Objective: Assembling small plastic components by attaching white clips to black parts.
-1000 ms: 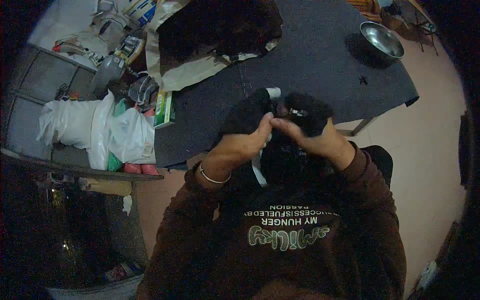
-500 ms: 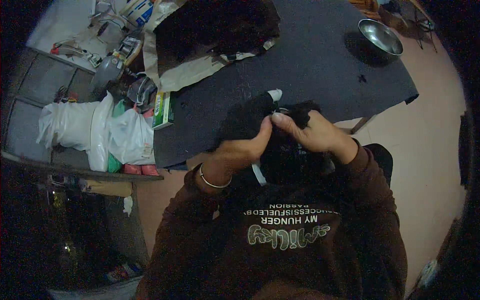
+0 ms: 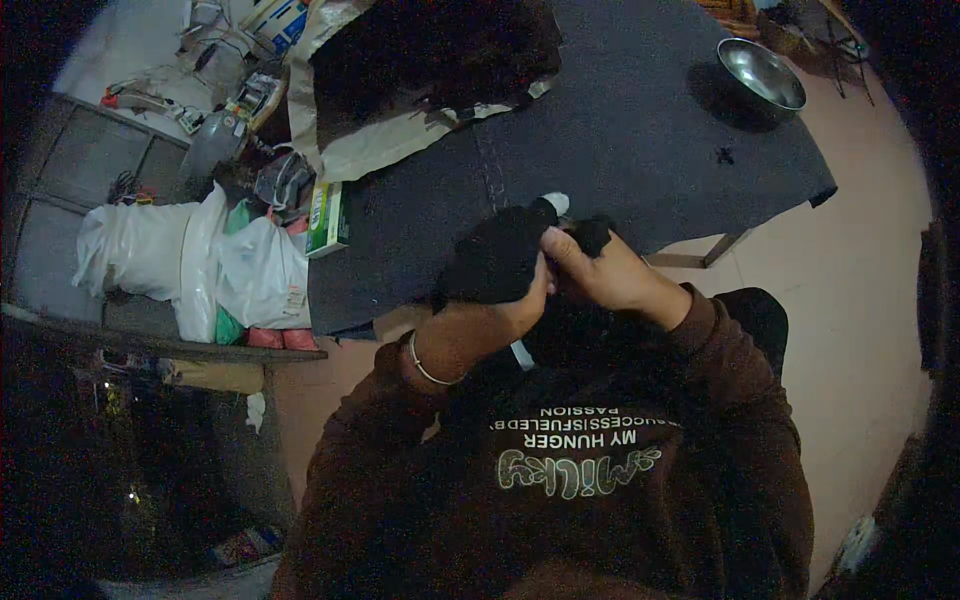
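In front of my body, over the table's near edge, my two hands come together on a soft black bundle that looks like hair or dark fibre (image 3: 495,255). My left hand (image 3: 522,308), below a bracelet on the wrist, grips its near side, and most of those fingers are hidden. Closed around the dark strands at the right is my right hand (image 3: 612,278), its thumb pressed toward the left thumb. A small white piece (image 3: 556,204) pokes out at the bundle's far end; I cannot make out what it is.
A dark cloth covers the table (image 3: 640,110). A dark mass lies on crumpled paper (image 3: 375,150) at the far side. A metal bowl (image 3: 762,80) stands far right, a small black scrap (image 3: 725,156) nearer. Left are a green-white box (image 3: 328,220) and white plastic bags (image 3: 150,250).
My right hand has shifted slightly left and down, and its fingers have closed in. My left hand has dropped a little. The white piece sits slightly lower and looks rounder.
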`<state>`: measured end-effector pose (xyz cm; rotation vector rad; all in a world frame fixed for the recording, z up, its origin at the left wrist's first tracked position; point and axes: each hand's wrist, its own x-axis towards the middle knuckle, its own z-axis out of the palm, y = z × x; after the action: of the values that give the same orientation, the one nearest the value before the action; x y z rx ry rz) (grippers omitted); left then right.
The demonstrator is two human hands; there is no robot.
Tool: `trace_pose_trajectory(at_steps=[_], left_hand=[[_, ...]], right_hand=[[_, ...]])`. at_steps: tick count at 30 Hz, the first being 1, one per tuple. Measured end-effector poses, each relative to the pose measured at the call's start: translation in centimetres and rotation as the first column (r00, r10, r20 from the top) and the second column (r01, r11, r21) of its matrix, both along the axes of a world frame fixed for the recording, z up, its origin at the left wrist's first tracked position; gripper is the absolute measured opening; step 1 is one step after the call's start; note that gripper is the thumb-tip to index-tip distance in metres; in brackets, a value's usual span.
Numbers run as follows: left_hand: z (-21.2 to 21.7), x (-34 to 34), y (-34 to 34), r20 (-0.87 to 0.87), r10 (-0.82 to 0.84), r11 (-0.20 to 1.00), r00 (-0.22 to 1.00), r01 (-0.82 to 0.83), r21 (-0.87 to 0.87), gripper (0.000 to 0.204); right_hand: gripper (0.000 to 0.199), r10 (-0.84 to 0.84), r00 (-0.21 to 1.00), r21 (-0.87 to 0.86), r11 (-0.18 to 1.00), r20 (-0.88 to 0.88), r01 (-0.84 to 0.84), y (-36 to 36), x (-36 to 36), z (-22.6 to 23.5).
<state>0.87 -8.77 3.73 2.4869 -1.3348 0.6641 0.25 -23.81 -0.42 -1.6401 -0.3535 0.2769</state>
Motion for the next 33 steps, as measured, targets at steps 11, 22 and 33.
trace_pose_trajectory(at_steps=[11,22,33], left_hand=[[0.4,1.2,1.3,-0.873,0.221,0.822,0.435,-0.564,-0.073,0.049],[-0.9,1.4,1.4,-0.492,-0.096,0.992,0.865,0.040,-0.123,0.023],[-2.1,2.0,1.9,-0.269,0.027,0.961,0.963,0.049,0.273,0.023]], right_hand=[[0.018,-0.074,0.929,-0.118,0.985,0.362,0.125,-1.4,0.7,-1.3],[0.019,-0.267,0.948,0.006,0.963,0.172,0.270,-1.5,0.3,0.1],[0.043,-0.018,1.000,-0.294,0.956,-0.003,0.016,-1.9,0.7,-0.8]])
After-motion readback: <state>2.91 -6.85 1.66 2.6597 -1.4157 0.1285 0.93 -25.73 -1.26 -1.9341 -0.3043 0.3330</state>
